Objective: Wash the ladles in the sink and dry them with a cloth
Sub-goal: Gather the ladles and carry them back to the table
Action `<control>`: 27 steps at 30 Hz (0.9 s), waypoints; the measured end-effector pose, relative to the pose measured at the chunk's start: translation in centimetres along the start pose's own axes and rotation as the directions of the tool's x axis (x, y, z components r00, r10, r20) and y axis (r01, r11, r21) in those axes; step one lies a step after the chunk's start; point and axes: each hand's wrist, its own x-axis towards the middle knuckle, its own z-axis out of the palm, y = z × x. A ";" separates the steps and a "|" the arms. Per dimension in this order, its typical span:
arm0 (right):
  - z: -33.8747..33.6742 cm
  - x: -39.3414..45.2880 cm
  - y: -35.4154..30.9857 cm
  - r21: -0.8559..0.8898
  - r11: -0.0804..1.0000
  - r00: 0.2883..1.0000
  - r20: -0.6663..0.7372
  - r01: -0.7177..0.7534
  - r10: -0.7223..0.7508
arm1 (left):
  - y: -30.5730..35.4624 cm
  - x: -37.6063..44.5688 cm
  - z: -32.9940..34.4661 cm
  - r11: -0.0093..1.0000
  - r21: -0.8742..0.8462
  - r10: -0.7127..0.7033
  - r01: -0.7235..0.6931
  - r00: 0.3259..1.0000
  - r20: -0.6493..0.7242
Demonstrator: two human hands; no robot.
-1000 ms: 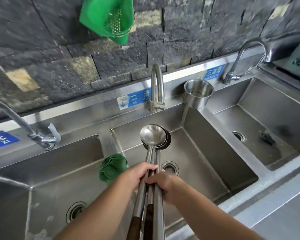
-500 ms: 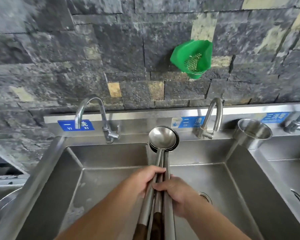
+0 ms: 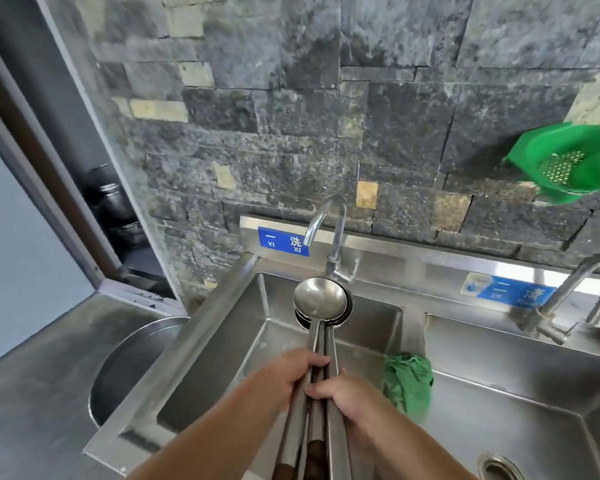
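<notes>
A bundle of steel ladles with long handles points away from me, bowls stacked just below the left tap. My left hand grips the handles from the left and my right hand grips them from the right, side by side. The bowls hang over the leftmost sink basin. A crumpled green cloth lies draped on the divider between this basin and the middle basin.
A second tap stands at the right over the middle basin, whose drain shows at the bottom right. A green plastic strainer hangs on the stone wall. A round steel lid or pan sits on the counter left of the sink.
My view and the ladle bundle have swung left, from the middle basin to over the leftmost basin. Both hands keep the same grip on the handles.
</notes>
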 end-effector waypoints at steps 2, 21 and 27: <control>3.3 0.2 0.9 -0.038 0.999 0.999 0.045 -0.023 0.025 | -1.3 -1.8 -3.1 0.999 -0.039 0.025 -0.027 0.997 -0.069; 41.1 -3.6 13.8 -0.472 0.881 0.830 0.479 -0.032 0.287 | -21.4 -24.5 -35.6 0.782 -0.547 0.059 -0.299 0.909 -0.412; 50.6 -6.5 16.9 -0.606 0.793 0.692 0.598 0.063 0.403 | -27.9 -30.6 -41.9 0.705 -0.592 -0.026 -0.390 0.821 -0.571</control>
